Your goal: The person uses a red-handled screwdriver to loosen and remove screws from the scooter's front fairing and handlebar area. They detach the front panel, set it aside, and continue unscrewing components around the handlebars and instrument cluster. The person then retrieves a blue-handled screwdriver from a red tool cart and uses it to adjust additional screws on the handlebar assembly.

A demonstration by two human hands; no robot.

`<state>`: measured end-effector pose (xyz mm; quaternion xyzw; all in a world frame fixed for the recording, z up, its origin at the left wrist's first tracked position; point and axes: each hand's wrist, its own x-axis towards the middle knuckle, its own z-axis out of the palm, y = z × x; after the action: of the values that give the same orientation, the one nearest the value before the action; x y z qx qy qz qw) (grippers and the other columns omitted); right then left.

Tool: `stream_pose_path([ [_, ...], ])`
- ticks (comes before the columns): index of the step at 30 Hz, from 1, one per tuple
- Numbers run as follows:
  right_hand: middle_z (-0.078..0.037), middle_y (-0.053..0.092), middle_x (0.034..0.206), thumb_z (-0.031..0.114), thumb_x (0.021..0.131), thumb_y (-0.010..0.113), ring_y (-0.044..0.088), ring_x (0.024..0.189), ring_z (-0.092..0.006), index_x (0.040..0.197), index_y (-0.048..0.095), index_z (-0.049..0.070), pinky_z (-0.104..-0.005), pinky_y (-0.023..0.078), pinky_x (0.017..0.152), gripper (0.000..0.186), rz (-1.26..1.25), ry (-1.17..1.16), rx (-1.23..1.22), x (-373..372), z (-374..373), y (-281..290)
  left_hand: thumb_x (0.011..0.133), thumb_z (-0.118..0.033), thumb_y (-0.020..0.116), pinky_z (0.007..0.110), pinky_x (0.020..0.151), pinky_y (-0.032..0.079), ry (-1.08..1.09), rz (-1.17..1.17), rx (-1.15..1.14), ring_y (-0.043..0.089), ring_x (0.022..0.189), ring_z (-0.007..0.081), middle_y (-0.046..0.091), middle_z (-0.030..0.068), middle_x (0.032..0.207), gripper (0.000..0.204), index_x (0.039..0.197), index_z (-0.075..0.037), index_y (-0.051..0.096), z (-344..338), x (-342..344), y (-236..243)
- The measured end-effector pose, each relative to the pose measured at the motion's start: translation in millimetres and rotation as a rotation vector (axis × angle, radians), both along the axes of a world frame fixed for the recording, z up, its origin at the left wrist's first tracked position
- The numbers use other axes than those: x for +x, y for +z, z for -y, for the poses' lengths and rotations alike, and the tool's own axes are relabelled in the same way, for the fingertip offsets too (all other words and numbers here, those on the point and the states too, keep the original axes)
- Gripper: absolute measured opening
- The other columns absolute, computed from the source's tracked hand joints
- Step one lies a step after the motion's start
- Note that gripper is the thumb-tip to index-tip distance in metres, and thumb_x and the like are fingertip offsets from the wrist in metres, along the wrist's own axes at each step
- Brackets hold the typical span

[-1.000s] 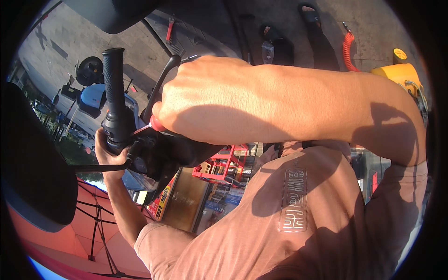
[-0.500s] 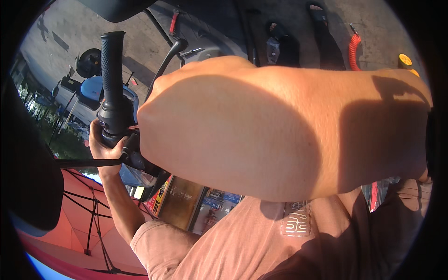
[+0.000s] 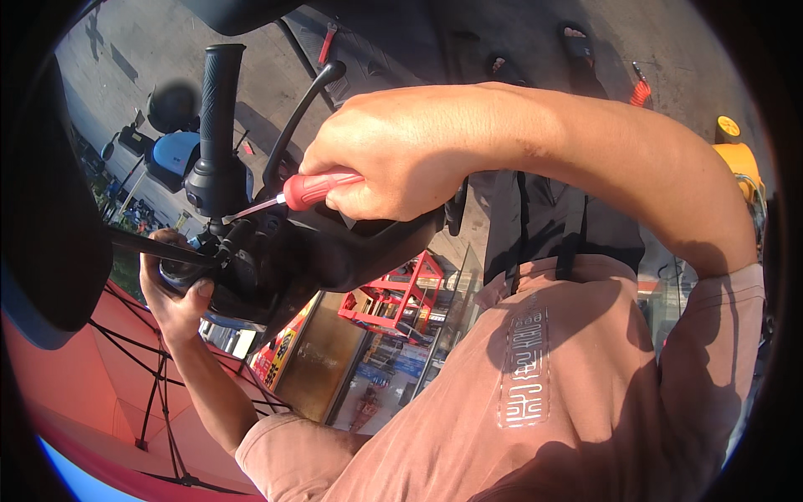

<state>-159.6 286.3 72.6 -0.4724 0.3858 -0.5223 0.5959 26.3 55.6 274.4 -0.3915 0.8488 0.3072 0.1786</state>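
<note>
My right hand [image 3: 385, 151] is closed around the red handle of a screwdriver [image 3: 309, 190]; its metal shaft points down-left to the black housing beside a ribbed handlebar grip [image 3: 216, 117], and the tip's exact contact cannot be made out. My left hand [image 3: 171, 301] wraps round the black housing below the grip [image 3: 186, 270], fingers on the far side and thumb near its edge. A black brake lever [image 3: 292, 121] curves up behind the screwdriver. A black mirror stem [image 3: 159, 247] crosses above my left hand.
A blue scooter [image 3: 174, 151] stands behind. A red tool rack [image 3: 389, 304] is beside a display case [image 3: 368, 381]. A yellow machine [image 3: 736, 167] with a red coiled hose [image 3: 640, 92] sits right. A person's sandalled foot [image 3: 577, 42] is at top. A pink canopy [image 3: 92, 393] fills lower left.
My right hand has drawn back from the camera, showing more of the screwdriver and housing. My left hand has shifted down and left, with its thumb now on the housing's lower part.
</note>
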Motion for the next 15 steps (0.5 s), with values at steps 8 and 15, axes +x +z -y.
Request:
stream_pose_path([
  [8, -0.021, 0.069, 0.103, 0.006, 0.080, 0.064, 0.066, 0.090, -0.0378, 0.127, 0.060, 0.000, -0.0382, 0.052, 0.081, 0.048, -0.231, -0.204, -0.006, -7.4, -68.6, 3.1, 0.071, -0.035, 0.085, 0.035, 0.100, 0.045, -0.048, -0.002, -0.066, 0.059, 0.111, 0.0209, 0.060, 0.0125, 0.121, 0.085, 0.137, 0.003, 0.049, -6.3, 29.4, -8.5],
  [15, -0.016, 0.069, 0.111, -0.003, 0.081, 0.062, 0.067, 0.099, -0.0240, 0.133, 0.056, -0.002, -0.0320, 0.050, 0.090, 0.053, -0.117, -0.242, 0.302, -4.3, -144.6, 14.0, 0.069, -0.031, 0.084, 0.038, 0.106, 0.042, 0.098, -0.046, 0.118, 0.059, 0.116, 0.0244, 0.061, 0.0170, 0.122, 0.089, 0.142, 0.002, 0.046, 6.4, 37.1, -23.6],
])
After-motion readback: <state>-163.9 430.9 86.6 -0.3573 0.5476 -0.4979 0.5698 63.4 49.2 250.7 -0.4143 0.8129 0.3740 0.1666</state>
